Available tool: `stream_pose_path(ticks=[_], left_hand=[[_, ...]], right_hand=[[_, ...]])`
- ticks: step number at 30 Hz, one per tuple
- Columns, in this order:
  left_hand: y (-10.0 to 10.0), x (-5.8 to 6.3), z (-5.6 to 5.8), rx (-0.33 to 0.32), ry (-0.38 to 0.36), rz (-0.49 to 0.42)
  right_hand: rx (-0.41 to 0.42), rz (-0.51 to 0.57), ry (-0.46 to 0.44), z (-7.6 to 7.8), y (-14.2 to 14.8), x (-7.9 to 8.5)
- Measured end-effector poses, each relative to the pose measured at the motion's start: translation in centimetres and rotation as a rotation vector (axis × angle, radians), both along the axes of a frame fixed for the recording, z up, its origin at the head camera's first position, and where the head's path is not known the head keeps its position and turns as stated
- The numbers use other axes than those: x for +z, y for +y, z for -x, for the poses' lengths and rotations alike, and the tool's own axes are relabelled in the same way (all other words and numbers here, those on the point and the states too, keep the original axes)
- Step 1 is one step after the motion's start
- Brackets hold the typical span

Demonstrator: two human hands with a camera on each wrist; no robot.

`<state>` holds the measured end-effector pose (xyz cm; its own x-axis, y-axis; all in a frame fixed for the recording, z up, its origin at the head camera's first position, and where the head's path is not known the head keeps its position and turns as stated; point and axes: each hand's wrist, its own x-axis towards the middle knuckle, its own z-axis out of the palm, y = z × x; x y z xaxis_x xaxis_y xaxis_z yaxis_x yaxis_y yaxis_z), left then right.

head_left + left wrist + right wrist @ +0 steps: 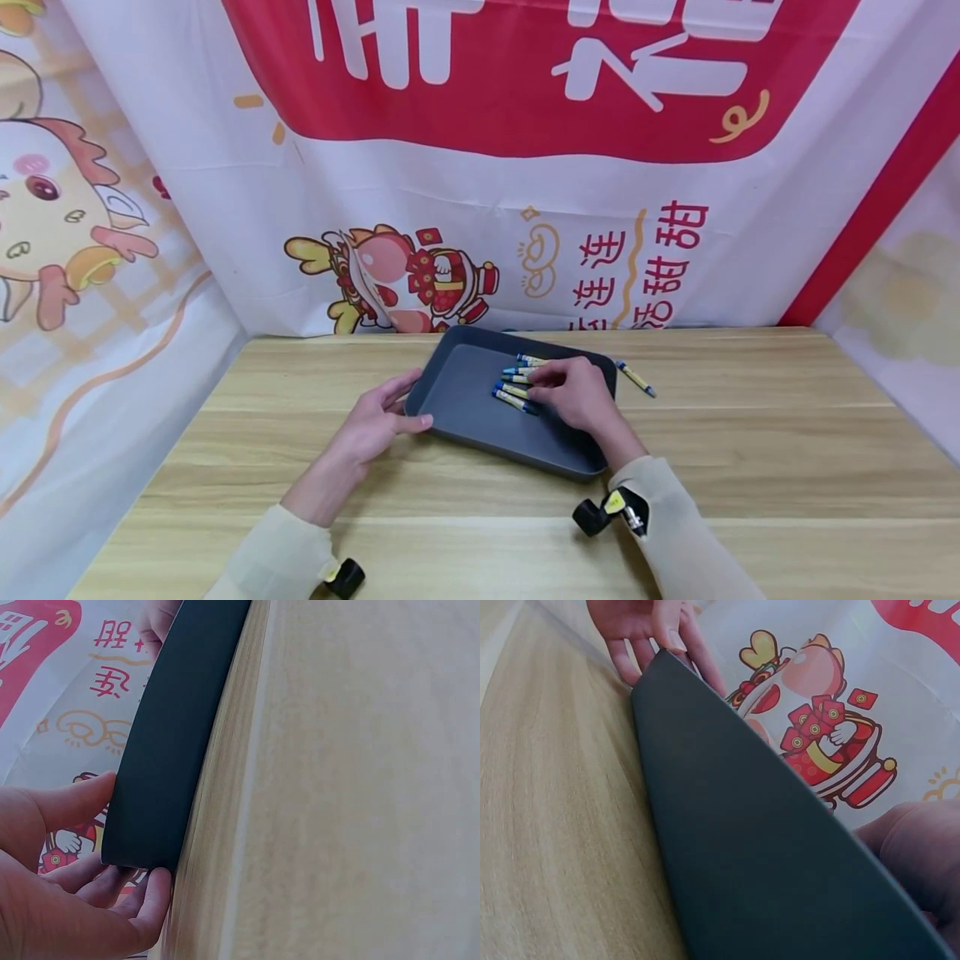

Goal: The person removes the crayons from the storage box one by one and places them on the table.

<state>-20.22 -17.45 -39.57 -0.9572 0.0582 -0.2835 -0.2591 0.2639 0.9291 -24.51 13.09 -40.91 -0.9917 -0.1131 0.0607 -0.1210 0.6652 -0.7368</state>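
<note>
A dark grey rectangular tray [465,408] lies at an angle on the wooden table. My left hand [372,423] grips its left end, the thumb at the rim and the fingers around the outside; the left wrist view shows this hand [82,877] at the tray's corner [154,787]. Several crayons [513,398] with yellowish wrappers and blue ends lie side by side inside the tray. Over their right ends, my right hand [577,396] pinches a crayon [519,379] between curled fingers and thumb. In the right wrist view, the tray wall [727,825] hides the crayons and the fingertips.
One more crayon [636,379] lies on the table [750,433], just right of the tray. Behind the table's back edge hangs a white and red printed cloth [465,183]. Another printed cloth [112,375] hangs on the left.
</note>
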Motion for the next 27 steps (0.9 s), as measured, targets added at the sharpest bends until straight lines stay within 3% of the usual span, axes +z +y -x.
stream_pose_path(ticks=[20, 27], left_hand=[[0.06, 0.04, 0.00, 0.000, 0.003, 0.000], [0.11, 0.05, -0.05, 0.002, 0.001, -0.001]], right_hand=[[0.053, -0.105, 0.010, -0.16, -0.36, 0.00], [0.064, -0.092, 0.031, -0.17, -0.30, -0.07]])
